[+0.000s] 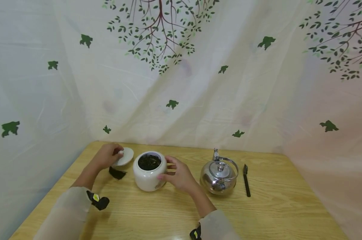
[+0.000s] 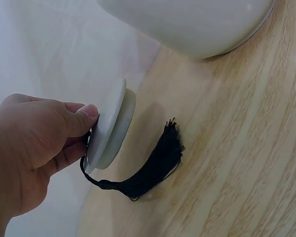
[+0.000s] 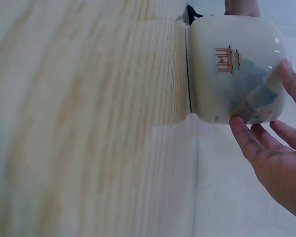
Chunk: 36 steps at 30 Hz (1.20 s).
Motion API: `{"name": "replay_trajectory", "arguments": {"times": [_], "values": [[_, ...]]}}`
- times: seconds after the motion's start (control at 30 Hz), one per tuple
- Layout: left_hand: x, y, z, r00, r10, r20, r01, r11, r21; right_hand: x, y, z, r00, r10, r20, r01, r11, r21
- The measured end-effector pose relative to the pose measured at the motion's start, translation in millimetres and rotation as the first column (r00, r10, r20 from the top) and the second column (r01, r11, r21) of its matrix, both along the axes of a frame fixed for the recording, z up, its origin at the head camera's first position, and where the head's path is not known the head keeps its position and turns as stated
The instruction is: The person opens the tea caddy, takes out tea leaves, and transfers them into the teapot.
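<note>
My left hand pinches the knob of a white ceramic lid, left of the jar. The lid is apart from the jar and a black tassel trails from its knob. A round white tea jar stands upright and uncovered, with dark loose tea leaves inside. My right hand holds the jar's right side, thumb in front and fingertips further round. In the right wrist view, a red pavilion and blue-grey hills are painted on the jar's wall, and the fingertips touch it.
To the right of the jar stands a shiny steel kettle, its lid on and its handle raised. Beyond it lies a slim black-handled utensil. A white curtain with printed leaves hangs behind the wooden table.
</note>
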State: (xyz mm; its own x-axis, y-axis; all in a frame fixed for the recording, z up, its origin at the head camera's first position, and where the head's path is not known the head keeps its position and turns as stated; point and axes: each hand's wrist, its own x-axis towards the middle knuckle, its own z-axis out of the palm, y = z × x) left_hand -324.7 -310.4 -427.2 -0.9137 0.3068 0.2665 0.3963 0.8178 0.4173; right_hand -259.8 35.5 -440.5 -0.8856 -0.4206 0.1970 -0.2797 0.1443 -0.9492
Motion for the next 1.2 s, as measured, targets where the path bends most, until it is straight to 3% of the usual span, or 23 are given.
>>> {"name": "replay_trajectory", "arguments": {"times": [0.27,0.57,0.9,1.2], "values": [[7.9,12.8,28.7,0.989,-0.079,-0.121,0.075,0.996,-0.042,-0.8,0,-0.7,1.0,-0.002,0.0,0.002,1.0,-0.011],[14.5,29.7,53.1,0.971,-0.176,-0.164,0.162,0.982,-0.093,-1.8,1,-0.8,1.0,-0.007,0.004,0.006,1.0,0.003],[28.3,53.3,68.6,0.949,-0.27,-0.165,0.253,0.96,-0.119,-0.7,0,1.6,1.0,-0.009,0.018,0.009,1.0,0.011],[38.6,68.6,71.6,0.939,-0.312,-0.145,0.293,0.946,-0.135,-0.6,2,0.6,1.0,-0.001,0.013,0.001,1.0,0.023]]}}
